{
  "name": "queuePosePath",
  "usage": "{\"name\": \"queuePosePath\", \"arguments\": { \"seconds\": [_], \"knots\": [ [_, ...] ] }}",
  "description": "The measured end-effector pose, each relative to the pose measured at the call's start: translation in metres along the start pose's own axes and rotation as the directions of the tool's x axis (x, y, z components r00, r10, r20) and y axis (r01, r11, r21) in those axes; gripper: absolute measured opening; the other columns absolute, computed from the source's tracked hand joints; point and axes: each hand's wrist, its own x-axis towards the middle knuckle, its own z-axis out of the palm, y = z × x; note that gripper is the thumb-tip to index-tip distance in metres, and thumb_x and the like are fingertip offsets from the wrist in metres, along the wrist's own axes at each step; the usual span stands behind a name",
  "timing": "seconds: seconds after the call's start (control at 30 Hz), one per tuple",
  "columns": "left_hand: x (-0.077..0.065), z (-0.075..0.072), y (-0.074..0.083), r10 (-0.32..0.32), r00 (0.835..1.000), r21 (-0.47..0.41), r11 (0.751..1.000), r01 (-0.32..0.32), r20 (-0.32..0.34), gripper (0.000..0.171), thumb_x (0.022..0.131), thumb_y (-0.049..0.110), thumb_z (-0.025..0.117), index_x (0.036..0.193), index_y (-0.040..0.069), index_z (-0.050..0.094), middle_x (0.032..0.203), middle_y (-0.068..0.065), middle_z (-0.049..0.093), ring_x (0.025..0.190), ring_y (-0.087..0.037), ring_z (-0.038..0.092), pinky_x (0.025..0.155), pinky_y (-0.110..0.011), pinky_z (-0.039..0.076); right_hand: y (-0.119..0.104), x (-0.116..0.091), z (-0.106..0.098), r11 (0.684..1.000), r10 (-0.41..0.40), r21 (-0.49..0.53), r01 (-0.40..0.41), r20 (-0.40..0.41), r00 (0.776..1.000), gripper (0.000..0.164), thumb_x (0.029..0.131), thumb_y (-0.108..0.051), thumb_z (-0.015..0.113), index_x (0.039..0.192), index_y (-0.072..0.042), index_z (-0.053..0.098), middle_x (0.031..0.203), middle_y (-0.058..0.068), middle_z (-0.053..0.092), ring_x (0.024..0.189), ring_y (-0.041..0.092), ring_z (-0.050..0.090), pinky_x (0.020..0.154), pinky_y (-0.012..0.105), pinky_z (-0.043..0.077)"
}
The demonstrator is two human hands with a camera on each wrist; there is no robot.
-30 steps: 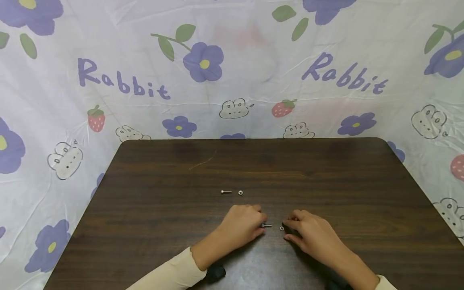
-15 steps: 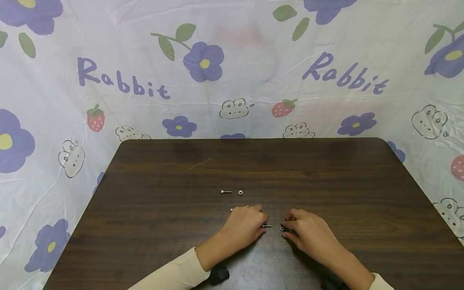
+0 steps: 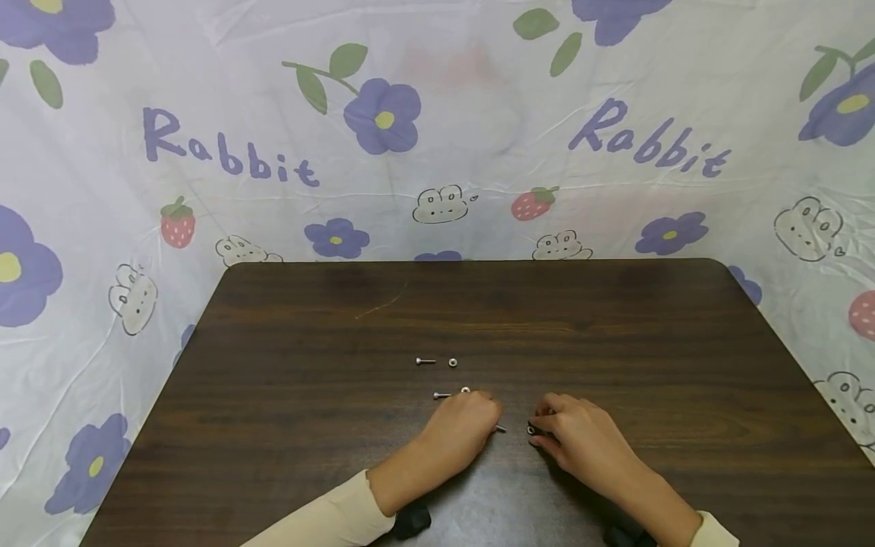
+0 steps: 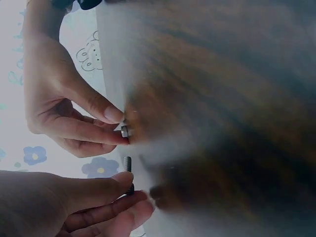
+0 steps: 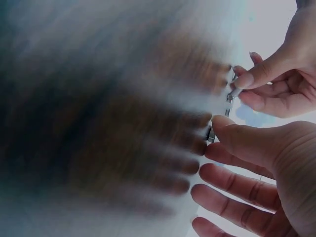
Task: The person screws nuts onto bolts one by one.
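Note:
My left hand (image 3: 459, 427) pinches a small metal bolt (image 4: 127, 164) between thumb and forefinger, its threaded end sticking out toward the other hand. Across a narrow gap, my right hand (image 3: 582, 437) has a hex nut (image 5: 211, 134) between thumb and forefinger, close over the tabletop. In the head view only the tip of the held bolt (image 3: 501, 429) shows, just right of the left fingers. The right hand's other fingers are spread loosely in the right wrist view. Bolt and nut are apart.
Behind the left hand lie a second bolt (image 3: 441, 395) and a nut (image 3: 465, 390), the nut right by the knuckles. Farther back are another bolt (image 3: 425, 362) and nut (image 3: 453, 363). The dark wooden table (image 3: 615, 327) meets a printed cloth (image 3: 478, 137) at its back edge.
The right thumb and forefinger have closed in on the nut. The left hand has shifted slightly, uncovering a bolt and nut behind it, and the bolt it holds now points slightly downward in the head view.

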Motion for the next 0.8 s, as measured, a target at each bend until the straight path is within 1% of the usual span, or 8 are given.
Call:
{"name": "queuePosePath", "arguments": {
  "seconds": [0.1, 0.17, 0.23, 0.3, 0.4, 0.47, 0.6, 0.8],
  "knots": [
    [-0.001, -0.005, -0.001, -0.003, 1.000, -0.052, 0.999, 0.004, 0.012, 0.028, 0.082, 0.019, 0.081, 0.064, 0.019, 0.059, 0.067, 0.007, 0.064, 0.068, -0.012, 0.066, 0.060, -0.027, 0.054, -0.001, 0.001, 0.000, 1.000, -0.009, -0.009, 0.009, 0.007, 1.000, 0.019, 0.078, -0.019, 0.089, 0.092, -0.009, 0.082, 0.090, -0.001, 0.067, 0.076, 0.014, 0.064, 0.066, 0.032, 0.057],
    [-0.003, -0.007, -0.003, -0.018, 0.999, -0.128, 0.992, 0.022, 0.031, 0.030, 0.083, 0.019, 0.082, 0.064, 0.020, 0.058, 0.065, 0.009, 0.061, 0.065, -0.008, 0.062, 0.059, -0.025, 0.051, -0.002, 0.002, 0.000, 1.000, -0.016, -0.017, 0.016, 0.011, 1.000, 0.018, 0.078, -0.019, 0.089, 0.090, -0.009, 0.082, 0.089, -0.001, 0.067, 0.076, 0.014, 0.064, 0.067, 0.033, 0.057],
    [-0.006, -0.009, -0.005, -0.031, 0.999, -0.211, 0.977, 0.039, 0.040, 0.029, 0.084, 0.020, 0.082, 0.065, 0.020, 0.060, 0.066, 0.011, 0.059, 0.065, -0.004, 0.058, 0.059, -0.022, 0.048, -0.003, 0.002, 0.000, 0.999, -0.023, -0.029, 0.023, 0.009, 1.000, 0.017, 0.078, -0.019, 0.089, 0.089, -0.009, 0.082, 0.088, -0.001, 0.067, 0.076, 0.014, 0.064, 0.067, 0.032, 0.056],
    [-0.008, -0.008, -0.008, -0.050, 0.998, -0.299, 0.953, 0.059, 0.038, 0.025, 0.085, 0.019, 0.082, 0.068, 0.019, 0.064, 0.068, 0.011, 0.061, 0.065, -0.001, 0.056, 0.059, -0.018, 0.047, -0.004, 0.003, 0.000, 0.999, -0.030, -0.040, 0.030, -0.001, 1.000, 0.016, 0.077, -0.018, 0.090, 0.087, -0.010, 0.081, 0.086, -0.002, 0.067, 0.075, 0.014, 0.065, 0.065, 0.031, 0.055],
    [-0.014, -0.009, -0.014, -0.080, 0.997, -0.418, 0.905, 0.079, 0.015, 0.014, 0.086, 0.017, 0.082, 0.075, 0.016, 0.073, 0.074, 0.010, 0.068, 0.068, 0.002, 0.058, 0.062, -0.014, 0.049, -0.006, 0.005, 0.001, 0.997, -0.041, -0.060, 0.040, -0.016, 0.999, 0.014, 0.076, -0.017, 0.090, 0.084, -0.010, 0.081, 0.084, -0.002, 0.067, 0.074, 0.013, 0.065, 0.062, 0.028, 0.051],
    [-0.018, -0.009, -0.018, -0.101, 0.995, -0.492, 0.866, 0.086, -0.002, 0.008, 0.086, 0.015, 0.082, 0.081, 0.013, 0.076, 0.079, 0.007, 0.071, 0.070, 0.002, 0.061, 0.063, -0.011, 0.049, -0.007, 0.005, 0.002, 0.996, -0.047, -0.075, 0.045, -0.023, 0.999, 0.015, 0.075, -0.016, 0.091, 0.083, -0.010, 0.080, 0.083, -0.002, 0.067, 0.073, 0.013, 0.065, 0.062, 0.028, 0.051],
    [-0.026, -0.009, -0.025, -0.143, 0.988, -0.582, 0.809, 0.080, -0.063, 0.004, 0.085, 0.010, 0.082, 0.086, 0.009, 0.078, 0.083, 0.003, 0.074, 0.073, 0.001, 0.064, 0.065, -0.010, 0.051, -0.009, 0.006, 0.003, 0.993, -0.061, -0.106, 0.058, -0.024, 0.998, 0.015, 0.074, -0.013, 0.091, 0.080, -0.009, 0.078, 0.079, -0.002, 0.067, 0.071, 0.014, 0.065, 0.062, 0.028, 0.051],
    [-0.031, -0.014, -0.033, -0.181, 0.976, -0.656, 0.752, 0.058, -0.121, 0.004, 0.085, 0.006, 0.083, 0.087, 0.007, 0.079, 0.084, 0.000, 0.075, 0.073, 0.001, 0.065, 0.066, -0.009, 0.052, -0.008, 0.007, 0.005, 0.978, -0.134, -0.165, 0.127, -0.033, 0.990, 0.015, 0.074, -0.012, 0.090, 0.074, -0.011, 0.076, 0.075, -0.003, 0.064, 0.067, 0.013, 0.062, 0.060, 0.029, 0.051]
  ]
}}
